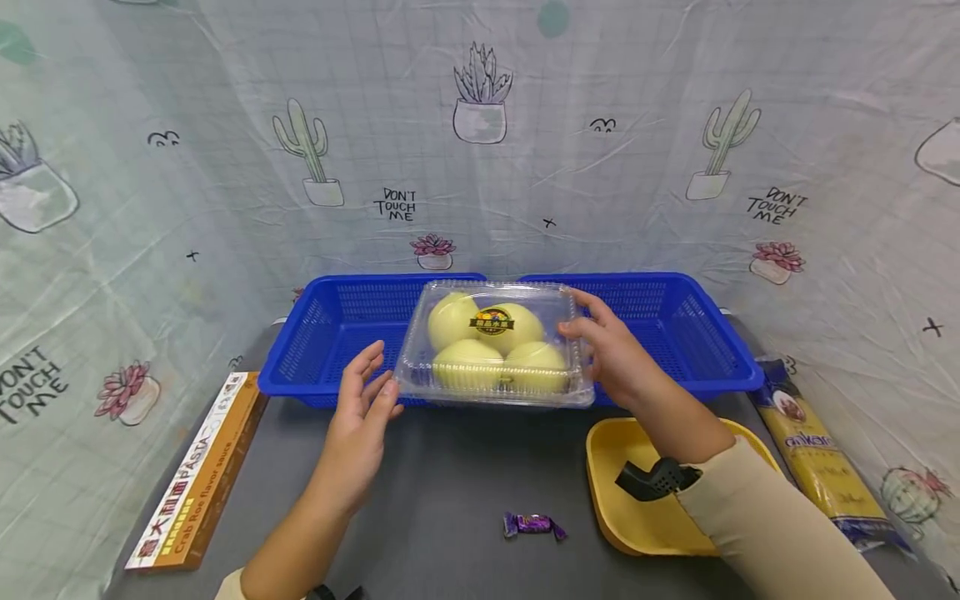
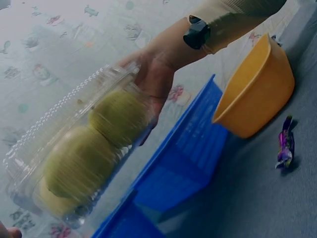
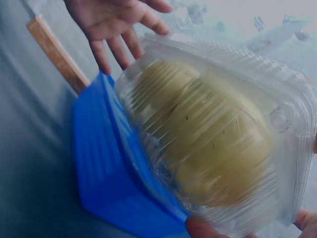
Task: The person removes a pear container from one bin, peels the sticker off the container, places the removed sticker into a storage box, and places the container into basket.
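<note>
A clear plastic clamshell box (image 1: pixel 416 375) holds several round, pale yellow-green fruits (image 1: pixel 468 363), with a dark and gold label on its lid. My right hand (image 1: pixel 618 357) grips the box at its right side, thumb on top and fingers at the edge. The box is raised and tilted in front of two blue baskets. My left hand (image 1: pixel 362 417) is beside the left edge of the box, palm turned toward it. In the right wrist view, the spread fingers of that left hand (image 3: pixel 116 25) are right at the box's far corner.
The left blue basket (image 1: pixel 300 333) and right blue basket (image 1: pixel 705 342) stand against the printed curtain. A yellow basin (image 1: pixel 626 533) and a yellow ankara packet (image 1: pixel 821 454) are at right. A purple-wrapped candy (image 1: pixel 534 524) lies in front. An orange pasta box (image 1: pixel 198 475) lies at left.
</note>
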The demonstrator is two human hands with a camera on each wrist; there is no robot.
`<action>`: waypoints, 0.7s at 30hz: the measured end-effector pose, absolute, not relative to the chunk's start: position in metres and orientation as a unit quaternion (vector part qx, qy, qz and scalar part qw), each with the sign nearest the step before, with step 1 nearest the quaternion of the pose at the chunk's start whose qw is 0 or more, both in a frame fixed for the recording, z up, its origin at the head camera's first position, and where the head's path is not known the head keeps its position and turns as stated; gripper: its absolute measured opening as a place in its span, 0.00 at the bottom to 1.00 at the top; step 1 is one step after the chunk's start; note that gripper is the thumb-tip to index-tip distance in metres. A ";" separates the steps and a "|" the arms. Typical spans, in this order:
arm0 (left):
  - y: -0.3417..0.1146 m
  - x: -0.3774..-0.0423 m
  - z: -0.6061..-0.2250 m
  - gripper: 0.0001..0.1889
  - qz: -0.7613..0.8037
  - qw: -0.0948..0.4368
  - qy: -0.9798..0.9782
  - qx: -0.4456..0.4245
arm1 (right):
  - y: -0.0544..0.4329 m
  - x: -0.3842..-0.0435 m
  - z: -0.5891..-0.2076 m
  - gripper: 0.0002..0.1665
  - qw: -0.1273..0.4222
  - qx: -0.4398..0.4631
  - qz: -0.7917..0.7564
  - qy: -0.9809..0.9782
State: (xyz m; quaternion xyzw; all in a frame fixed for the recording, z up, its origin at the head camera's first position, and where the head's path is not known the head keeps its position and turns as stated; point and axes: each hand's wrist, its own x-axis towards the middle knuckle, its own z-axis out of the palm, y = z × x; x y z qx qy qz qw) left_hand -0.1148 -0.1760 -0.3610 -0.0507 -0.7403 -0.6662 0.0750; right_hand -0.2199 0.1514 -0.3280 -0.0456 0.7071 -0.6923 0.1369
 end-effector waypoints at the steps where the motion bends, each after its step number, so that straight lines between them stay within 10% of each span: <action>1: -0.180 -0.112 -0.360 0.29 -0.667 0.082 -0.739 -0.050 | 0.145 -0.219 -0.329 0.47 0.138 -0.045 -0.696 0.704; 21: -0.254 -0.033 -0.382 0.27 -0.649 0.162 -0.741 0.059 | 0.035 -0.165 -0.360 0.47 0.161 -0.077 -0.724 0.666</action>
